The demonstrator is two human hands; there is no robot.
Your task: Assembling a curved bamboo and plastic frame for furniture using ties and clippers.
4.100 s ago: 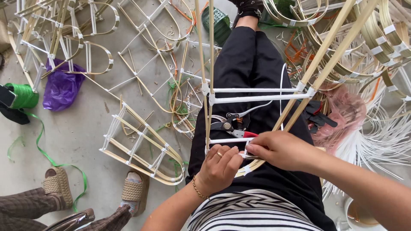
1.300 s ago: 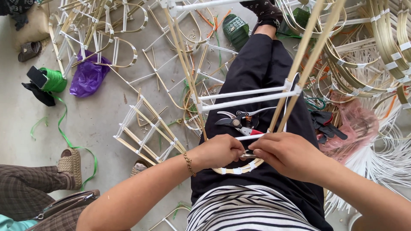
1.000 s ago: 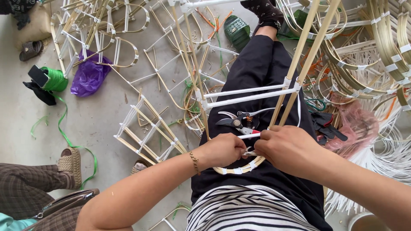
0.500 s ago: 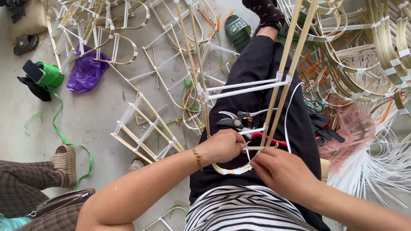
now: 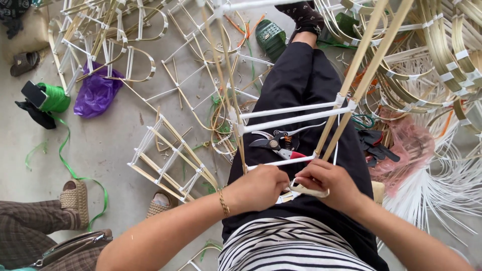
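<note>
A bamboo frame (image 5: pixel 346 90) with white-wrapped crossbars (image 5: pixel 288 115) leans over my lap. My left hand (image 5: pixel 258 188) grips the frame's lower left corner, where a white crossbar meets the upright. My right hand (image 5: pixel 329 183) pinches a curved cane strip (image 5: pixel 311 191) and a white plastic strand at the lower right corner. Both hands are close together. Pruning shears (image 5: pixel 278 141) with red handles lie on my black trousers just above the hands.
Finished frames (image 5: pixel 168 158) lie on the concrete floor to the left. More curved cane pieces (image 5: pixel 447 55) pile up at the right, with white strands (image 5: pixel 437 195). A green twine roll (image 5: pixel 52 98), a purple bag (image 5: pixel 95 93) and another person's sandalled feet (image 5: pixel 73 200) are at the left.
The frame has swung upright and slightly right over my lap. My right hand moved up from below the frame to its lower right corner. My left hand kept its grip.
</note>
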